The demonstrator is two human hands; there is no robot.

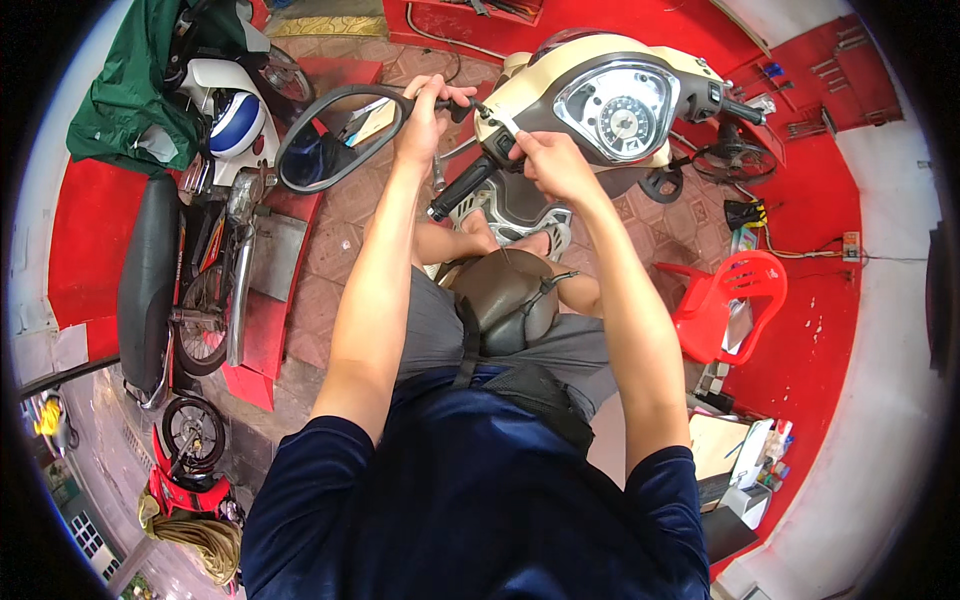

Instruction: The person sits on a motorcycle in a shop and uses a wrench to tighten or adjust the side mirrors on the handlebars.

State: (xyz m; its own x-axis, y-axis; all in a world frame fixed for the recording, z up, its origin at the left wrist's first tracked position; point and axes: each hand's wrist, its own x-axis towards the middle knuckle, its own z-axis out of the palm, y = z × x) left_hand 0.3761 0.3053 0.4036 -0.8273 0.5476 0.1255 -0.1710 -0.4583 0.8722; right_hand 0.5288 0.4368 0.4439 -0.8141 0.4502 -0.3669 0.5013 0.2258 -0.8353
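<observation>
My left hand (428, 122) is closed around the stem of a black oval mirror (343, 140), close to where it meets the handlebar of a cream scooter (497, 88). The mirror's glass reflects parts of the shop. My right hand (553, 166) pinches the end of a slim silvery wrench (508, 123) between thumb and forefinger. The wrench's far end reaches to the mirror mount; its jaw is too small to make out. Just below my right fingers is the left black handlebar grip (464, 188). The round speedometer (622, 118) lies right of that hand.
A motorcycle with a long black seat (148, 285) stands on a red ramp at left, by a green cover (135, 105). A red plastic chair (735, 300) is at right, near papers (718, 445). Tools (835, 70) hang on the red wall. A red motorbike (190, 490) is lower left.
</observation>
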